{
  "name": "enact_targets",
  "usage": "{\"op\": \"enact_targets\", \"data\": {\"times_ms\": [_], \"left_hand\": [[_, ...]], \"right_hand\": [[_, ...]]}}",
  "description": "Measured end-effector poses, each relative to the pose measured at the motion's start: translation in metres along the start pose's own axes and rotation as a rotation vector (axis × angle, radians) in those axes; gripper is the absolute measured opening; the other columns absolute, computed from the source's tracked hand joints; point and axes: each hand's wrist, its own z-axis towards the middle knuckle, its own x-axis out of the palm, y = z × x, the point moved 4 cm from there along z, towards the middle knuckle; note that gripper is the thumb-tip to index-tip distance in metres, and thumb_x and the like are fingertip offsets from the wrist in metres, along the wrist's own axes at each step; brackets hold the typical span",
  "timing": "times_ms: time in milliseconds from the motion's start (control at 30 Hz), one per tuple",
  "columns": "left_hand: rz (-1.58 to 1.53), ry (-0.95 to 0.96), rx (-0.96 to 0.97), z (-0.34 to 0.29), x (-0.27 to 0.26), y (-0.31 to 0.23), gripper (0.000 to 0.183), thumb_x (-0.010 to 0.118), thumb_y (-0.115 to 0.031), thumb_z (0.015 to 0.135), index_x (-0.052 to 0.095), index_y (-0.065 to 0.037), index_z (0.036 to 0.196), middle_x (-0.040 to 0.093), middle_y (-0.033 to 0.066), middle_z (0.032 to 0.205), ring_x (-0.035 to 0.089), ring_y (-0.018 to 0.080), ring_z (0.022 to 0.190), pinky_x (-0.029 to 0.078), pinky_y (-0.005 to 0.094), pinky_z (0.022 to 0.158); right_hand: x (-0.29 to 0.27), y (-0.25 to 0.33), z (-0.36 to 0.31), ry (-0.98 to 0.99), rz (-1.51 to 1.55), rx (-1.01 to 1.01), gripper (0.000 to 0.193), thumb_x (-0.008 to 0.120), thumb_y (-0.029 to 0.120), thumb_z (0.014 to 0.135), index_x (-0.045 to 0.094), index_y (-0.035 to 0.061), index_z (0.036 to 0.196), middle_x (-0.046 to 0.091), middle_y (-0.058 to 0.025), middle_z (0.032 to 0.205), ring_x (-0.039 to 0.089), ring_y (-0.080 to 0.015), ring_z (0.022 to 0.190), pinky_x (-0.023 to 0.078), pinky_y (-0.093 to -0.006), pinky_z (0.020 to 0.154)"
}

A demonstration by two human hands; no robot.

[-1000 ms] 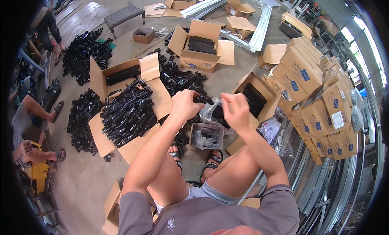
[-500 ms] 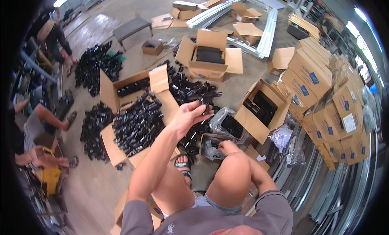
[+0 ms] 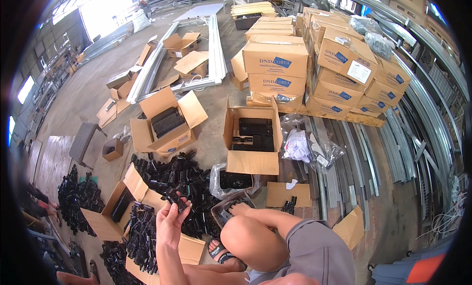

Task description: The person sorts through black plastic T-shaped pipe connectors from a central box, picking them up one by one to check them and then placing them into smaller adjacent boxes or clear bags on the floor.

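Note:
My left hand (image 3: 169, 221) is closed on a small black plastic part (image 3: 175, 200), pinched between thumb and fingers above a heap of similar black parts (image 3: 194, 186). My right hand (image 3: 240, 209) reaches into a small plastic-lined box (image 3: 219, 217) beside my knee; its fingertips are hidden, so I cannot tell whether it grips anything. Just beyond that box is a clear-bagged container of small dark pieces (image 3: 236, 179). To the left, an open carton (image 3: 101, 220) holds a row of black parts, and many more parts lie heaped on its flaps (image 3: 140, 236).
Two more open cartons (image 3: 253, 162) (image 3: 169, 105) with neatly packed black parts stand ahead. Stacked sealed cartons (image 3: 275, 63) sit on a wooden pallet (image 3: 344, 117) at right, near long metal profiles (image 3: 339, 186). A low dark table (image 3: 86, 142) stands at left, with another person's hand (image 3: 49, 207) below it.
The view has swung right, so the scene sits further left and more of the carton stack shows. My left hand still holds the black plastic part; my right hand stays at the lined box.

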Motion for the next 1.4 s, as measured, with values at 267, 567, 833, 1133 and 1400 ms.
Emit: {"op": "enact_targets", "data": {"times_ms": [267,567,833,1133,1400], "left_hand": [[0.051,-0.010,-0.034,-0.002,0.002,0.004,0.036,0.055,-0.011,0.100,0.052,0.007,0.131,0.066,0.0141,0.113,0.066,0.0225,0.106,0.056,0.0314,0.094],[0.056,-0.045,-0.049,0.008,-0.002,0.009,0.034,0.054,-0.010,0.100,0.054,0.006,0.130,0.066,0.0131,0.113,0.066,0.0217,0.106,0.057,0.0298,0.092],[0.021,-0.052,-0.022,0.009,-0.012,0.007,0.034,0.056,-0.012,0.100,0.054,0.008,0.127,0.063,0.0155,0.118,0.063,0.0245,0.110,0.053,0.0357,0.100],[-0.053,-0.048,0.057,0.020,0.004,0.012,0.026,0.056,-0.011,0.100,0.059,0.003,0.121,0.066,0.0117,0.114,0.065,0.0227,0.106,0.056,0.0338,0.096],[-0.063,-0.118,0.192,0.007,0.002,-0.010,0.031,0.053,-0.012,0.101,0.055,0.000,0.130,0.063,0.0093,0.121,0.062,0.0200,0.112,0.053,0.0338,0.099]], "right_hand": [[0.009,0.002,0.021,-0.059,-0.201,0.062,0.024,0.054,0.018,0.089,0.068,0.0070,0.105,0.067,-0.0165,0.109,0.067,-0.0331,0.102,0.055,-0.0439,0.081],[0.003,-0.006,0.016,-0.048,-0.381,-0.006,0.030,0.055,0.020,0.089,0.068,0.0064,0.112,0.067,-0.0144,0.111,0.065,-0.0321,0.104,0.050,-0.0432,0.086],[-0.062,0.007,-0.025,-0.436,0.359,0.186,0.019,0.051,0.021,0.095,0.052,0.0019,0.093,0.066,-0.0247,0.092,0.065,-0.0420,0.085,0.052,-0.0548,0.074],[-0.308,0.056,-0.085,-0.945,0.797,-0.059,0.019,0.067,0.012,0.092,0.063,-0.0020,0.104,0.072,-0.0118,0.092,0.068,-0.0157,0.082,0.054,-0.0300,0.069],[-0.381,0.169,-0.094,-0.838,1.238,-0.369,0.015,0.058,0.004,0.097,0.060,-0.0037,0.110,0.070,-0.0151,0.108,0.069,-0.0164,0.097,0.057,-0.0275,0.077]]}}
